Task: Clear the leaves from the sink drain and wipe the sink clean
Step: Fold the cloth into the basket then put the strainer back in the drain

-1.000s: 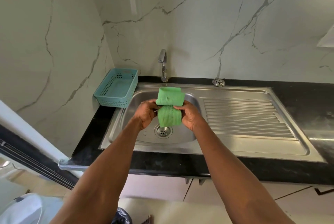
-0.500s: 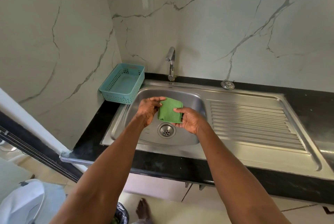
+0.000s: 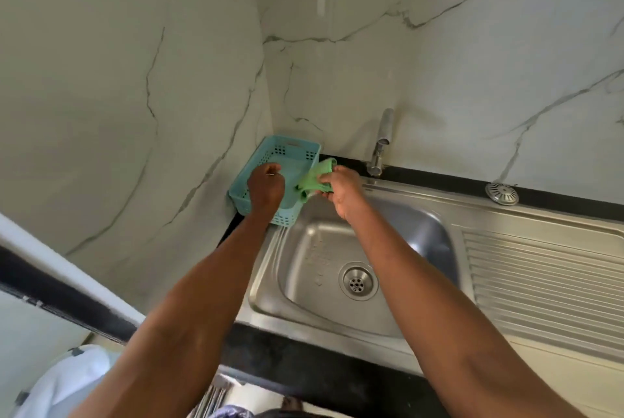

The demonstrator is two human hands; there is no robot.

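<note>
My right hand [image 3: 339,189] grips a folded green cloth [image 3: 312,181] at the right rim of a teal plastic basket [image 3: 270,150] in the counter's back left corner. My left hand [image 3: 266,186] is over the basket with its fingers curled under; what they hold, if anything, is hidden. The cloth's left end lies close to that hand. Below my arms is the steel sink bowl [image 3: 317,248], with water drops on its left side. Its round drain strainer [image 3: 358,281] shows no leaves.
A chrome tap [image 3: 381,140] stands behind the bowl by the marble wall. The ribbed draining board [image 3: 540,279] extends right, with a round metal strainer cover [image 3: 502,193] on the black counter behind it. A white object [image 3: 64,380] lies on the floor at lower left.
Both hands have left the spot above the drain and moved up and left to the basket. The cloth, held between both hands before, is now in my right hand. The camera has tilted left.
</note>
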